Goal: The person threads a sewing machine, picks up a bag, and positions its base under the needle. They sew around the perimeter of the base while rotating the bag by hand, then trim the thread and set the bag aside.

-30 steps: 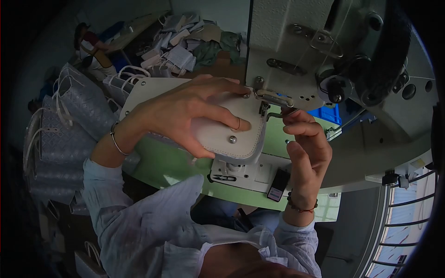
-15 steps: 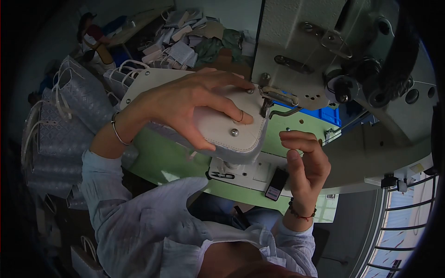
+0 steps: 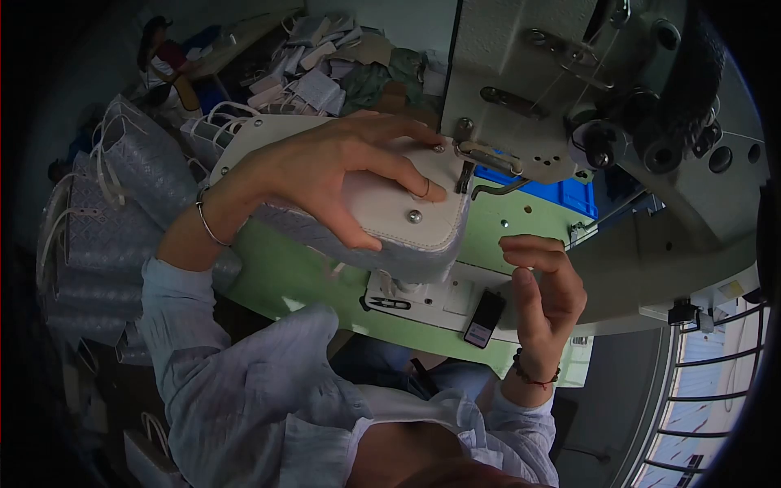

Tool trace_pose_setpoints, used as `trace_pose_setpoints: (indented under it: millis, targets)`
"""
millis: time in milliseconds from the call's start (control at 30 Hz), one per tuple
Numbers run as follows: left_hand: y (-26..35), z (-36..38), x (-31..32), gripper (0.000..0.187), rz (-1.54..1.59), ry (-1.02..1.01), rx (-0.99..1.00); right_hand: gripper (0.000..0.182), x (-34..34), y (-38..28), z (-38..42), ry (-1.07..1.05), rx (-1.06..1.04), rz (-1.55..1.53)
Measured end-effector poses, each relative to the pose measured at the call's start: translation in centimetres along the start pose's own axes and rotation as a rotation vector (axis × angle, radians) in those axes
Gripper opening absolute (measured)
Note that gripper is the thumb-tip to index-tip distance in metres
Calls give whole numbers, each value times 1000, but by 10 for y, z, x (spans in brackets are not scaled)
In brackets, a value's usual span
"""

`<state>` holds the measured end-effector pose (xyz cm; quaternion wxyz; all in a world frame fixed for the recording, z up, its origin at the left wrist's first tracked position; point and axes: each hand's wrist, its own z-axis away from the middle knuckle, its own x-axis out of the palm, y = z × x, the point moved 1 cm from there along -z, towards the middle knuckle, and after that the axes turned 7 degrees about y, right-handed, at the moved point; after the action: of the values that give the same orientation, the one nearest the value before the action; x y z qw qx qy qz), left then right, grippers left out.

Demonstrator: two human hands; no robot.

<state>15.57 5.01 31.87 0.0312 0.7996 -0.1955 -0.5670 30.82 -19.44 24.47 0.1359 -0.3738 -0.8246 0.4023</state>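
Observation:
A handbag with silvery patterned sides lies over the sewing machine's arm, its stitched white base facing up with round metal studs. My left hand rests on this base, fingers spread and thumb at the near edge. The bag's right edge is by the presser foot of the sewing machine. To the right of the bag, my right hand is raised with fingers curled and thumb close to them. Whether anything is pinched there I cannot make out.
Thread snips and a phone lie on the machine bed and green table. A blue crate stands behind. Similar bags crowd the left, with a heap of pieces behind. Another person sits at the far left.
The bag's near right corner has shifted slightly, with my left hand still on it. My right hand has moved a little right and down. A metal lever now shows at the machine's top.

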Motion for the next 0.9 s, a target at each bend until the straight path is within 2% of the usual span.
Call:
trace_pose_setpoints:
  millis: [133,167,233,333,433,467,533,700,800,900]
  targets:
    - [1,-2,-2,64,26,-21,-20,16,-24,-16,4,18,-37,95]
    - [1,-2,-2,64,25,-22,-19,16,-32,-27,7,85,-31,149]
    - [1,-2,-2,65,26,-32,-21,22,-67,-39,5,36,-259,259]
    - [-5,-2,4,69,27,74,70,34,-150,-68,10,259,-538,465]
    - [-2,-2,-1,64,32,-10,-17,35,-254,-99,-16,730,-686,816]
    - [-2,-2,-1,64,38,-12,-20,35,-290,-109,-31,857,-675,920]
    - [-2,-2,-1,64,47,-3,-14,36,-349,-119,-59,952,-579,1035]
    - [-2,0,1,65,67,17,-21,39,-469,-103,-117,899,-182,1107]
    - [-1,0,1,65,85,21,-37,40,-498,-83,-125,882,-52,1070]
    - [-3,1,4,65,115,28,-25,41,-521,-64,-117,938,-22,1039]
